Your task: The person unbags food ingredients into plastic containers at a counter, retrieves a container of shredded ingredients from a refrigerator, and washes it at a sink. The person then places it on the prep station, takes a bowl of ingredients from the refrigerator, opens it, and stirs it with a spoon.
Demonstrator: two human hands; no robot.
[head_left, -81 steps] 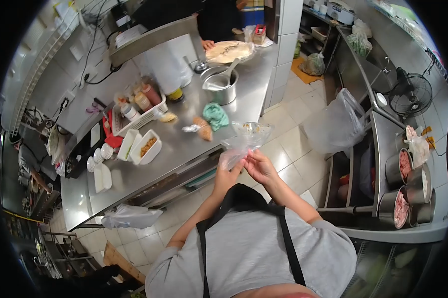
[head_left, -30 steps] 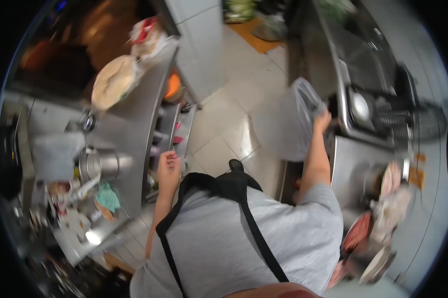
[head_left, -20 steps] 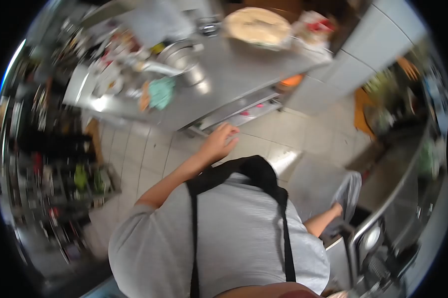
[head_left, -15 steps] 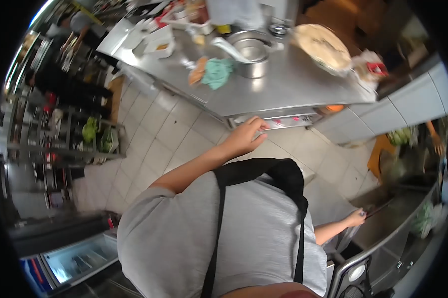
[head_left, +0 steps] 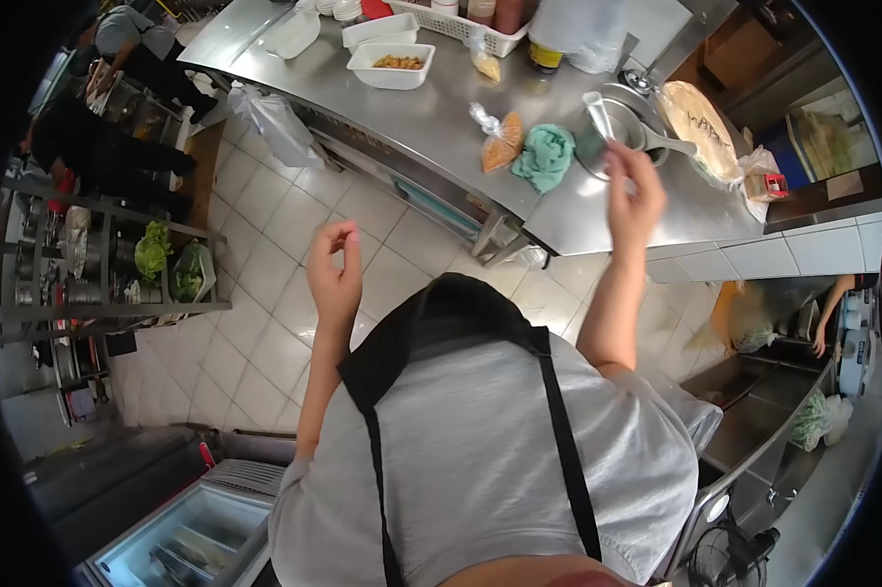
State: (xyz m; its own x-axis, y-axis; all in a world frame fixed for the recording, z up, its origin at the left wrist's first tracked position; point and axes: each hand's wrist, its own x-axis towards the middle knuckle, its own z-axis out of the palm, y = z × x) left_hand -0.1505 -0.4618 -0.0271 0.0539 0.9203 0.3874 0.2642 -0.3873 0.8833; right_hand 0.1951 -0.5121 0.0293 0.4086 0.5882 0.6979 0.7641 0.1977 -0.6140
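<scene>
My left hand [head_left: 334, 274] is raised over the tiled floor, fingers loosely bent and thumb apart, with nothing in it. My right hand [head_left: 636, 199] is stretched out over the steel counter's front edge, slightly blurred. Its fingers are bent and I see nothing held in them. Its fingertips overlap the metal pots [head_left: 588, 155] and a pale utensil handle [head_left: 596, 114]; whether they touch is unclear. Left of the pots lie a crumpled green cloth [head_left: 544, 158] and a tied bag of orange-brown food [head_left: 501, 144]. A large pale round item in clear wrapping [head_left: 697, 125] is to their right.
White containers [head_left: 393, 80] and a basket of bottles [head_left: 470, 27] stand along the steel counter [head_left: 421, 112]. Two people [head_left: 118, 147] are at the left, near a rack with greens [head_left: 153, 252]. Another person's hand [head_left: 819, 339] shows by the sink [head_left: 734, 440]. A glass-topped chest [head_left: 181, 538] is lower left.
My right hand has swung up from the sink side to the pots on the counter. My left hand has drawn back to the left from near the counter edge. The view has turned.
</scene>
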